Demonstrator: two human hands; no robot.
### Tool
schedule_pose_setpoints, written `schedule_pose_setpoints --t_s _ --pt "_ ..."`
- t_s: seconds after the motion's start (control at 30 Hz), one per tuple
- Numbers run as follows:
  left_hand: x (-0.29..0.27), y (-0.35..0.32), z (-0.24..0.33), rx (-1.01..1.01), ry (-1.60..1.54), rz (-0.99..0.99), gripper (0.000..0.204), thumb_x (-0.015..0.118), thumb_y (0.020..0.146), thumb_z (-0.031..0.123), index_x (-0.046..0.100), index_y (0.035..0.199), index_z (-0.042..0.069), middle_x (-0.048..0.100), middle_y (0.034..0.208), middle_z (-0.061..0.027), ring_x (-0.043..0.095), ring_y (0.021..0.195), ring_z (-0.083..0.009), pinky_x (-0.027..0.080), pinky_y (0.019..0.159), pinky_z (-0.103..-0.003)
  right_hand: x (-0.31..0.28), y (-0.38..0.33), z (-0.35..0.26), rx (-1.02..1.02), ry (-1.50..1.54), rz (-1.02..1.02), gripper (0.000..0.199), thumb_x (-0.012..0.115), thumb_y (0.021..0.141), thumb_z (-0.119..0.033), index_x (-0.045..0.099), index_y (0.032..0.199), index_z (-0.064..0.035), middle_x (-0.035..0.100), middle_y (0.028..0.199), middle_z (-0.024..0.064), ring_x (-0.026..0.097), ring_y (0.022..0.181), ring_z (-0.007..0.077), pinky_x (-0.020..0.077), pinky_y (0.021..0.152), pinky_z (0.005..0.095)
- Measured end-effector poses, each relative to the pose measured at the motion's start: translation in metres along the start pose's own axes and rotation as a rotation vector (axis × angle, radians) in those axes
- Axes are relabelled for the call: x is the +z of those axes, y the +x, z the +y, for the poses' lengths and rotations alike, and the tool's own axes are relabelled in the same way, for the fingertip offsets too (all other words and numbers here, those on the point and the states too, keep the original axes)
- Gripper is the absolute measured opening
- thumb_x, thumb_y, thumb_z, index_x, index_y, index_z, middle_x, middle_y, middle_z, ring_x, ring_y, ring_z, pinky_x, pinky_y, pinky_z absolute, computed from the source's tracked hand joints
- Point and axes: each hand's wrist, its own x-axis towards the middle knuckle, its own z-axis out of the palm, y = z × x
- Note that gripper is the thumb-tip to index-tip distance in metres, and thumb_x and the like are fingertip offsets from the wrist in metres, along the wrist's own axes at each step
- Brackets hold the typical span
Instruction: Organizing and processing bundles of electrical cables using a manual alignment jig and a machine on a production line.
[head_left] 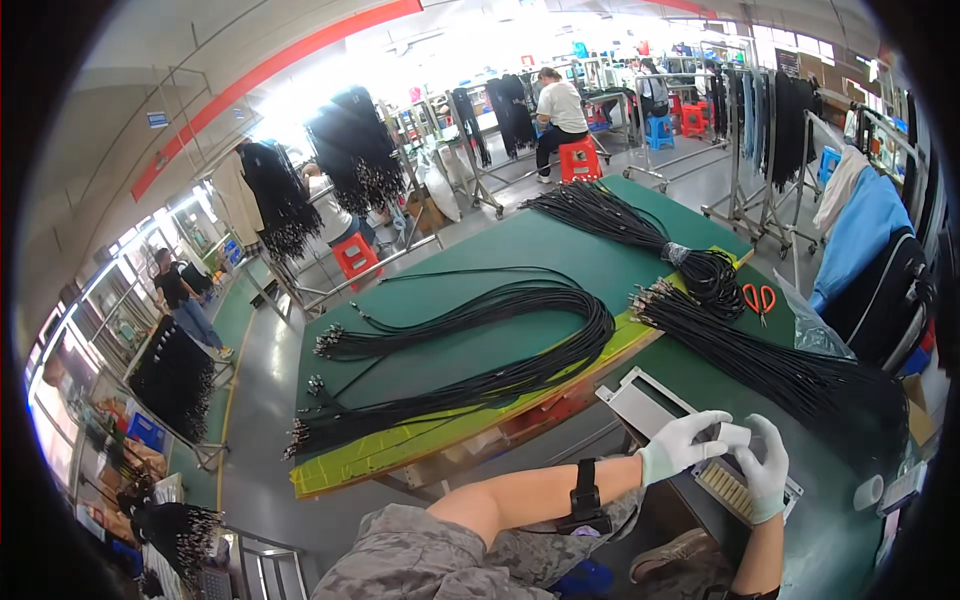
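Note:
Both my hands wear white gloves and meet above the near right of the green table. My left hand (680, 448) and my right hand (765, 468) close their fingers on a small white cylindrical piece (735, 435) between them. It looks like a small roll, but its exact kind cannot be made out. Just below my hands lies a light metal tray (792, 494) with a row of beige slotted pieces (724, 486). A pale metal frame (640, 402) reaches out beyond my left hand.
Black cable bundles with metal ends (490, 305) lie on the table (480, 250). Another bundle (770, 365) lies near my right, beside red-handled scissors (760, 300). A white roll (868, 492) is at far right. Racks of hanging cables (355, 140) and a seated person (562, 110) are farther off.

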Motion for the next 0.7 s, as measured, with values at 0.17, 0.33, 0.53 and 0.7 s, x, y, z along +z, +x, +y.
schedule_pose_setpoints --t_s 0.17,0.33,0.53,0.7 --pt "0.003 -0.004 0.003 0.030 0.099 0.037 0.049 0.067 0.087 0.026 0.051 0.126 0.002 0.063 0.104 -0.0106 0.061 0.096 -0.0182 0.048 0.084 -0.031 -0.005 -0.001 0.008 0.010 -0.026 -0.147 0.043 0.071 0.070 -0.009 0.059 0.109 0.0039 0.061 0.107 0.0117 0.058 0.100 0.0203 0.0465 0.088 0.0317" --pt "0.007 -0.001 0.007 0.037 0.055 0.053 0.045 0.066 0.086 0.029 0.054 0.120 0.001 0.062 0.098 -0.0144 0.063 0.092 -0.0243 0.049 0.081 -0.033 -0.007 -0.004 0.024 0.101 0.170 -0.149 0.042 0.073 0.073 -0.010 0.057 0.110 0.0038 0.058 0.110 0.0082 0.057 0.099 0.0173 0.0454 0.088 0.0291" --pt "0.007 -0.002 0.004 0.031 0.061 0.068 0.043 0.065 0.087 0.029 0.055 0.118 0.000 0.062 0.094 -0.0141 0.062 0.089 -0.0244 0.049 0.081 -0.034 0.000 -0.002 0.019 0.142 0.245 -0.123 0.033 0.070 0.076 -0.007 0.059 0.105 0.0032 0.059 0.108 0.0083 0.058 0.100 0.0181 0.0453 0.089 0.0297" --pt "0.007 0.000 0.011 0.037 0.102 0.057 0.036 0.065 0.086 0.026 0.056 0.112 0.002 0.061 0.090 -0.0120 0.060 0.083 -0.0223 0.048 0.076 -0.032 -0.004 -0.004 0.019 0.129 0.276 -0.120 0.026 0.068 0.075 -0.003 0.061 0.099 0.0035 0.061 0.108 0.0126 0.058 0.099 0.0200 0.0458 0.089 0.0310"
